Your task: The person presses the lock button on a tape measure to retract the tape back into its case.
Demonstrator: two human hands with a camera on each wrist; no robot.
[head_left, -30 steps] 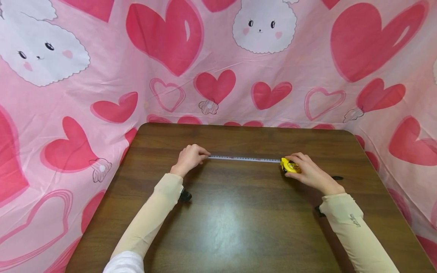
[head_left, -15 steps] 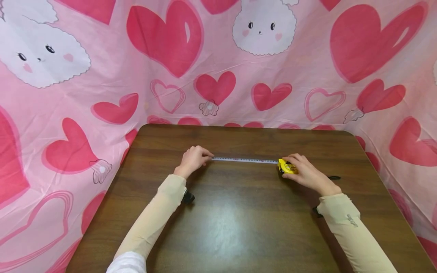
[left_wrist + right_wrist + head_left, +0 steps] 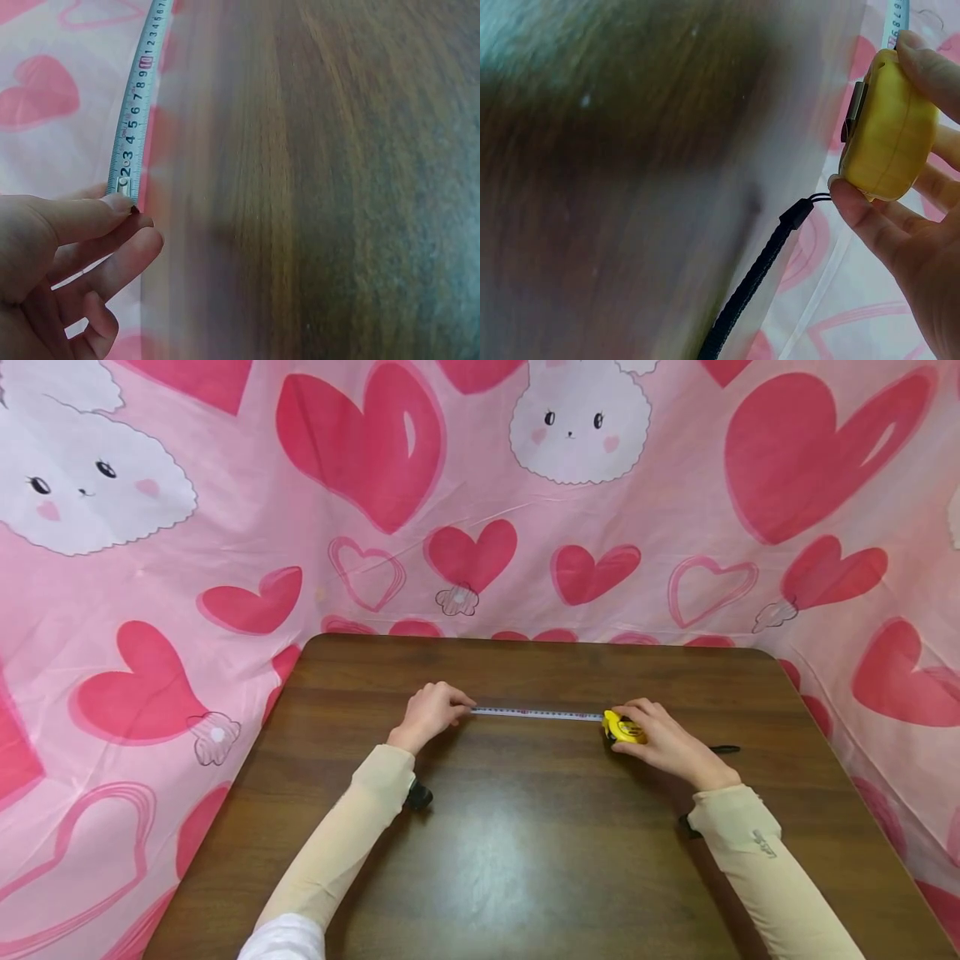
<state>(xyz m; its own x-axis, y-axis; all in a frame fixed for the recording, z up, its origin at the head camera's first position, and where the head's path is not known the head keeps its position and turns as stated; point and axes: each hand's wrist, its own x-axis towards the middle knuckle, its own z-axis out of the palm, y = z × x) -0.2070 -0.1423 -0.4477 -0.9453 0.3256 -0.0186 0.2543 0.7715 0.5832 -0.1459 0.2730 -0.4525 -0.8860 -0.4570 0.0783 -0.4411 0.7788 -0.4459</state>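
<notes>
Crosswise runs the tape (image 3: 536, 713), left hand (image 3: 430, 714) pinching its tip (image 3: 124, 186), right hand (image 3: 670, 741) gripping the case (image 3: 621, 728).

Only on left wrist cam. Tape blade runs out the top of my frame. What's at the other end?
Observer: A yellow tape case, gripped in the right hand.
Operator: Anything attached to the case?
Observer: Yes, the right wrist view shows a black strap on a thin loop.
Operator: Blade bowed past my frame?
Observer: No, in the head view the blade looks straight all the way from the left hand to the case.
</notes>
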